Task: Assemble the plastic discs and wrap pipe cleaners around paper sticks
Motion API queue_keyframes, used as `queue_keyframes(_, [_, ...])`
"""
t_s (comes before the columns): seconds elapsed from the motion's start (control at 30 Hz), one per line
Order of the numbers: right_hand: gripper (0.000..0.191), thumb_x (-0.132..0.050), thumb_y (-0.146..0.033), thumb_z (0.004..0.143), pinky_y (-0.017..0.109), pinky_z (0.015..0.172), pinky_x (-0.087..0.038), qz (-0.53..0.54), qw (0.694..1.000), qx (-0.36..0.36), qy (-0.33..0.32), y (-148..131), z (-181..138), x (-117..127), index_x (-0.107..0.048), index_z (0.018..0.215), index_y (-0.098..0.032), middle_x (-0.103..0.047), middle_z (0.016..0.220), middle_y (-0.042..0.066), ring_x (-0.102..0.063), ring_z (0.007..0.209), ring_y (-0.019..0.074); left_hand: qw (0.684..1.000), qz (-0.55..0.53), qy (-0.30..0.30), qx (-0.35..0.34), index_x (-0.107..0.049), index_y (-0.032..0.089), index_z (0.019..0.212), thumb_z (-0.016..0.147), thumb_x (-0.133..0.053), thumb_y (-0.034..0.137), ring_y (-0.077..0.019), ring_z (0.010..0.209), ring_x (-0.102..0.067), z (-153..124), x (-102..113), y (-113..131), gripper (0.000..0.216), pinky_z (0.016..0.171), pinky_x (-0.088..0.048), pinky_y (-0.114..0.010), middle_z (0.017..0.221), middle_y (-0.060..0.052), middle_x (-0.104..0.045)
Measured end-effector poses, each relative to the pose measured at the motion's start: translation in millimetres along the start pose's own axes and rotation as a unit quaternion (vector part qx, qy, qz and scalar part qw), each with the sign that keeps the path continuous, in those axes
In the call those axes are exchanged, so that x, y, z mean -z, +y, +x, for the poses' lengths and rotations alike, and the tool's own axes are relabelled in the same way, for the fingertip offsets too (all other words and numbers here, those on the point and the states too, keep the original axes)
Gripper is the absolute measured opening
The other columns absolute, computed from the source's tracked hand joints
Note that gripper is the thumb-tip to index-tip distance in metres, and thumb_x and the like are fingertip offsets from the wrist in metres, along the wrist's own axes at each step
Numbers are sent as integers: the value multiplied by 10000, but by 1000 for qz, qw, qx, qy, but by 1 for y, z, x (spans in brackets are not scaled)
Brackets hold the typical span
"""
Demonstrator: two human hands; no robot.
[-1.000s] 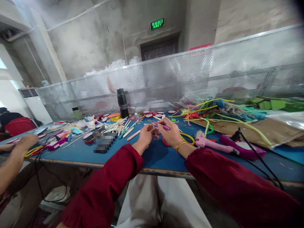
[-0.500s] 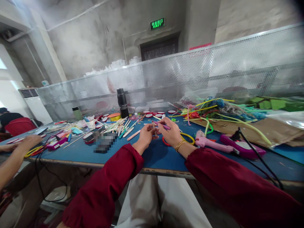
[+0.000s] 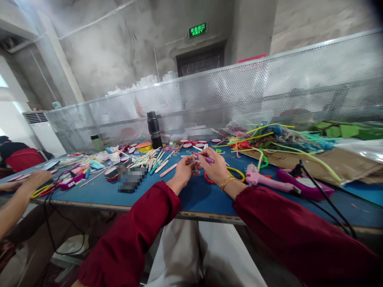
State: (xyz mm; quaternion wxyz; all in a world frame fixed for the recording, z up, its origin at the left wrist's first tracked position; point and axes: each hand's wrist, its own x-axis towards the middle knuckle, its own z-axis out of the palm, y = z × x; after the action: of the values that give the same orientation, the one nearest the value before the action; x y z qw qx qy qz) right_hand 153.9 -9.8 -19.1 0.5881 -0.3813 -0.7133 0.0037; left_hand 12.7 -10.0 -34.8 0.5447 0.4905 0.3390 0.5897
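Above the blue table (image 3: 196,203), my left hand (image 3: 183,171) and my right hand (image 3: 214,165) meet, fingertips close together. A slim purple stick, pen-like in shape (image 3: 210,160), is gripped in my right hand, pointing toward the left fingers. My left hand is closed in a pinch; what it holds is small and mostly hidden by the fingers. Behind my right wrist lie a red and a yellow ring (image 3: 238,172). To the right rests a pink glue gun (image 3: 269,181). A pale pink stick (image 3: 168,170) lies left of my hands.
Scattered sticks (image 3: 146,159), a blurred-out dark flat object (image 3: 131,181) and a black bottle (image 3: 154,129) are on the left. Right stand a magenta device with a cable (image 3: 308,187) and piled coloured strips (image 3: 275,137). Another person's arm (image 3: 30,185) reaches in at far left.
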Motion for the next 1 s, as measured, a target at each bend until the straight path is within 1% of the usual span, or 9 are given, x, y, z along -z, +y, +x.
queue_keyframes(0.13, [99, -554, -309, 886, 315, 676, -417, 1, 1000, -1, 0, 0, -1, 0, -613, 835, -249, -690, 791, 29, -613, 728, 202, 1000, 8, -5, 0, -648, 164, 976, 793, -797, 243, -153, 702, -699, -1, 0, 0, 249, 617, -565, -258, 877, -55, -714])
queue_keyframes(0.37, [101, -563, -305, 892, 310, 683, -421, 8, 1000, -3, -7, 1, -1, -1, -611, 826, -245, -685, 790, 24, -615, 728, 196, 1000, 11, -6, 3, -642, 161, 990, 803, -767, 216, -162, 719, -707, -3, -1, 2, 230, 630, -574, -273, 950, -78, -737])
queue_keyframes(0.5, [111, -562, -311, 901, 308, 682, -418, 9, 1000, -4, -7, 0, -1, -1, -618, 833, -243, -686, 779, 22, -613, 722, 194, 1000, 15, -1, 4, -638, 161, 991, 805, -759, 207, -159, 698, -702, -2, -2, 2, 227, 594, -555, -259, 931, -72, -732])
queue_keyframes(0.7, [86, -572, -287, 879, 310, 681, -414, 7, 1000, 5, -9, 2, -1, -1, -616, 821, -242, -688, 777, 19, -617, 722, 195, 1000, 6, 1, 5, -638, 160, 970, 804, -757, 193, -138, 676, -686, -3, -2, 3, 207, 638, -577, -274, 927, -67, -739])
queue_keyframes(0.83, [99, -566, -298, 893, 310, 690, -417, 7, 1000, 6, -6, 2, -1, -1, -621, 835, -241, -693, 797, 23, -618, 732, 195, 1000, 9, -5, 4, -639, 159, 970, 793, -774, 204, -129, 649, -669, -3, -2, 3, 228, 595, -556, -254, 922, -66, -732])
queue_keyframes(1.0, [100, -570, -300, 892, 309, 685, -411, 8, 1000, 5, -9, 2, -2, -1, -613, 824, -238, -683, 779, 20, -609, 720, 191, 1000, 19, -4, 6, -638, 167, 977, 790, -776, 224, -154, 690, -688, -1, 0, 1, 240, 602, -555, -260, 880, -49, -711])
